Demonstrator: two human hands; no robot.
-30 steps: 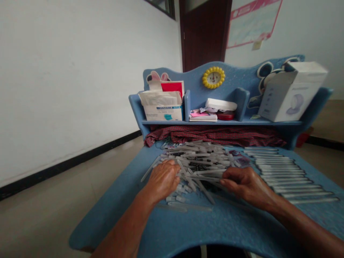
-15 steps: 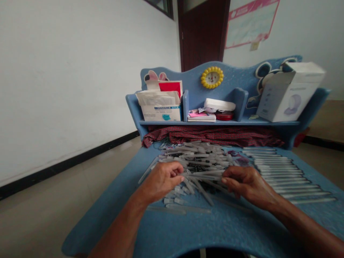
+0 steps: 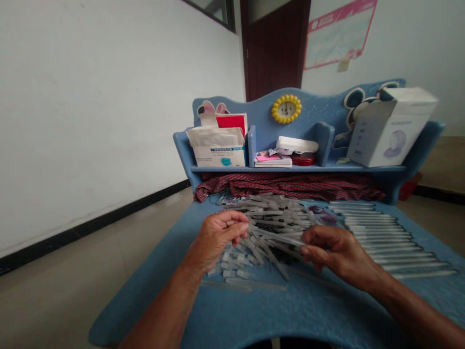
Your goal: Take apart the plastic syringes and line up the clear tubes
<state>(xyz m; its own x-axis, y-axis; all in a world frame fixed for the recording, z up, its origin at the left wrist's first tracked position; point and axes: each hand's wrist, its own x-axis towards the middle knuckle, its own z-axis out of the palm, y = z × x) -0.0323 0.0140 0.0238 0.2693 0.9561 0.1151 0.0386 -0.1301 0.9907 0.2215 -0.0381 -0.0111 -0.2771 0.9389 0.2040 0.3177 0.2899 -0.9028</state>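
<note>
Your left hand [image 3: 218, 237] and right hand [image 3: 336, 253] each pinch tubes [image 3: 276, 236] between thumb and curled fingers. These tubes sit at the near edge of the pile [image 3: 276, 213] on the desk [image 3: 290, 310]. A row [image 3: 385, 242] lies just right.

- The left hand [image 3: 218, 237] is raised just over the blue bench [image 3: 290, 305], thumb and fingers pinched on a clear tube [image 3: 272, 235].
- The right hand [image 3: 332, 252], fingers curled, touches the pile of tubes [image 3: 276, 215].
- A neat row of tubes [image 3: 385, 242] lies to the right, in front of a checked cloth [image 3: 290, 185].
</note>
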